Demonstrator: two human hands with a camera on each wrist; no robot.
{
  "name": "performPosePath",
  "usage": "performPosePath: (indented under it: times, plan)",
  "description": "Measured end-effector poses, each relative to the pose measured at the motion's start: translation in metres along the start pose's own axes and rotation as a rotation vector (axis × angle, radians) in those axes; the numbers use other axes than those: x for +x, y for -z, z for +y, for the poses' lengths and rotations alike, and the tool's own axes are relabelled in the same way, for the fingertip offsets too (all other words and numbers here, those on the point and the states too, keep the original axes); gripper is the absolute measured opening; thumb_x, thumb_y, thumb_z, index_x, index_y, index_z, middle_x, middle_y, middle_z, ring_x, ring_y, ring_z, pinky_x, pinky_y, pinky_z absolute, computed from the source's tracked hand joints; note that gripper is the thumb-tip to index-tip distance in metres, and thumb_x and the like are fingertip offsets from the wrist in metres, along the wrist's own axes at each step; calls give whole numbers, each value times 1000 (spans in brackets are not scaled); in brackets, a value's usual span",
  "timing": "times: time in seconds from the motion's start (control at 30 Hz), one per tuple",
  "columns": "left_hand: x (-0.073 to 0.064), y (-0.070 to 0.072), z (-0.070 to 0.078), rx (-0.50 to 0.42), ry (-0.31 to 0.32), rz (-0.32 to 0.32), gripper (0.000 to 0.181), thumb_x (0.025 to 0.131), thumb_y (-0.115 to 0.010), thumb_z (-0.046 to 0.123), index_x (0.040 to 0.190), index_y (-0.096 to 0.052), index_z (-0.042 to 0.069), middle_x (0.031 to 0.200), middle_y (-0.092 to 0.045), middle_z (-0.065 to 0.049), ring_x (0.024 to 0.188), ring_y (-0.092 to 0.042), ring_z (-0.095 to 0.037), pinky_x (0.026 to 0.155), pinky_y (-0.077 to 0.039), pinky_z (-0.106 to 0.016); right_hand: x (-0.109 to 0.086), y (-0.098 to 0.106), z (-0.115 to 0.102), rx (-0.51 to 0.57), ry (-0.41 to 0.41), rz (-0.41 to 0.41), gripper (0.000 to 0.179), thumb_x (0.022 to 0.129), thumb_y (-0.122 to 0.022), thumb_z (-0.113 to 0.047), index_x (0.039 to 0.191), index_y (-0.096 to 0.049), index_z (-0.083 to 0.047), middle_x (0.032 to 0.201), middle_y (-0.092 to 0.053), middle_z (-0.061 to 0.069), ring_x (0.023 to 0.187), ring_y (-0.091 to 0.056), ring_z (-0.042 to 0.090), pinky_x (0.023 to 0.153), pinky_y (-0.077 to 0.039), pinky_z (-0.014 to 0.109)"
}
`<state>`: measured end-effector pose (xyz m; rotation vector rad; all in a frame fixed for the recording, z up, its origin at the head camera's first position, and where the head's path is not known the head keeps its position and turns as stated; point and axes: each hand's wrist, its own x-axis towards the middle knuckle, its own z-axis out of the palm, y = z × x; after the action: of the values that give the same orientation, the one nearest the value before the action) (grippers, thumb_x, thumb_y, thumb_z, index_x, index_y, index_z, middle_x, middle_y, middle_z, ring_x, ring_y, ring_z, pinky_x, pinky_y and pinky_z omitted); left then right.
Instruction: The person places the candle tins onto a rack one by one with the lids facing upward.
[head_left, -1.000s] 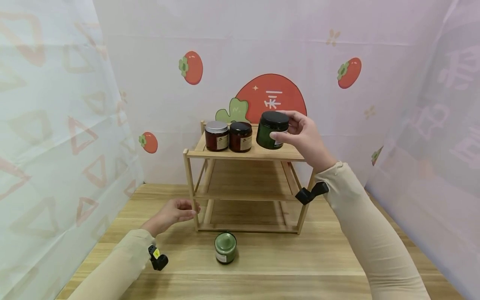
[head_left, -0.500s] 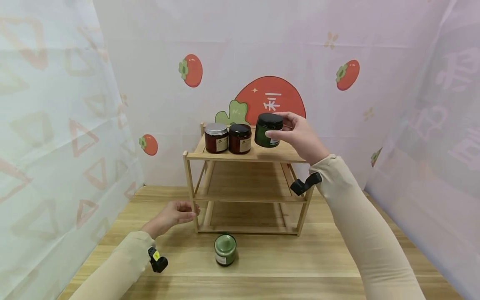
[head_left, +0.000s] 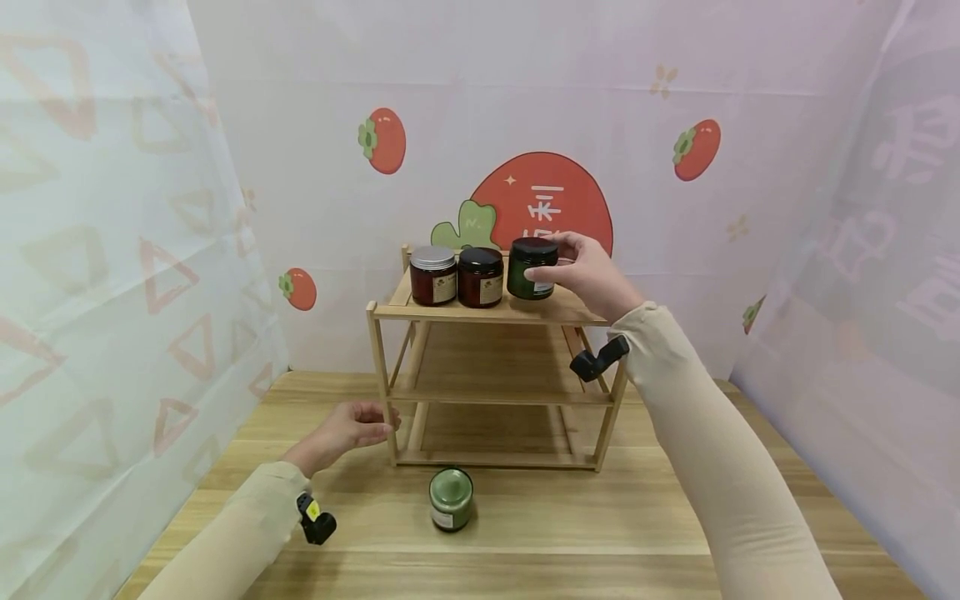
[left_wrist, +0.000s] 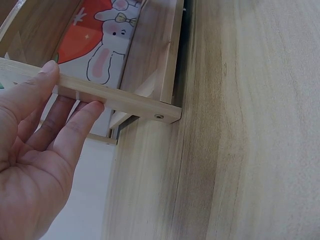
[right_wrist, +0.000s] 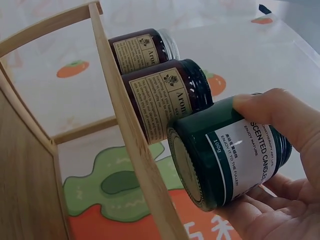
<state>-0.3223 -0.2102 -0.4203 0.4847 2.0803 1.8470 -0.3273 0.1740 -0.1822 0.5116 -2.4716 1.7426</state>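
My right hand (head_left: 594,277) grips a dark green scented candle jar (right_wrist: 225,150) with a black lid and white label, thumb on one side and fingers on the other. The jar is close over the top board of a wooden shelf rack (head_left: 517,312). Beside it on the board stand a brown jar (head_left: 480,279) with a black lid and another brown jar (head_left: 432,279) with a silver lid. My left hand (head_left: 348,431) pinches the rack's front left post (left_wrist: 125,100) between thumb and fingers, low down.
A lighter green glass jar (head_left: 451,500) stands on the wooden table (head_left: 585,517) in front of the rack. The rack's middle and bottom levels lie below the jars. Printed white cloth (head_left: 315,167) hangs behind and at both sides.
My right hand has brought the dark green candle jar left and down, nearer the top board and the black-lidded brown jar. My left hand stays on the post.
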Motion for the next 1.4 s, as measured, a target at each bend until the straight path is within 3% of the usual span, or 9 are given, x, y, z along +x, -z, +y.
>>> performPosePath:
  times: [0.23, 0.4, 0.9, 1.23, 1.4]
  plan:
    - [0, 1, -1, -4, 3, 10, 28, 91, -65, 3, 116, -59, -9, 120, -65, -11, 103, -65, -13, 92, -55, -28, 3, 0, 3, -91, -66, -14, 82, 84, -76, -22, 150, -30, -9, 154, -33, 9, 141, -32, 23, 112, -39, 43]
    - [0, 1, -2, -10, 10, 12, 29, 91, -65, 3, 116, -60, -9, 118, -66, -10, 103, -65, -13, 92, -55, -29, 4, -2, 6, -148, -82, -9, 84, 83, -77, -25, 150, -30, -9, 153, -33, 10, 141, -31, 25, 113, -37, 43]
    - [0, 0, -2, -15, 2, 7, 31, 91, -65, 2, 118, -58, -11, 120, -65, -14, 103, -65, -13, 93, -54, -30, 6, -4, 9, -114, -72, -33, 84, 83, -77, -20, 151, -28, -7, 155, -31, 12, 141, -30, 24, 113, -37, 44]
    - [-1, 0, -1, 0, 5, 9, 29, 91, -65, 4, 116, -58, -10, 127, -60, -23, 105, -64, -12, 93, -54, -29, 4, -3, 8, -143, -95, -32, 86, 84, -76, -22, 151, -26, -6, 156, -29, 12, 144, -26, 24, 116, -33, 44]
    - [-1, -1, 0, -1, 8, 12, 27, 91, -65, 3, 115, -59, -9, 132, -54, -30, 105, -64, -11, 94, -54, -30, 5, -3, 8, -138, -99, -34, 85, 84, -76, -21, 151, -27, -5, 155, -31, 12, 141, -31, 22, 114, -35, 43]
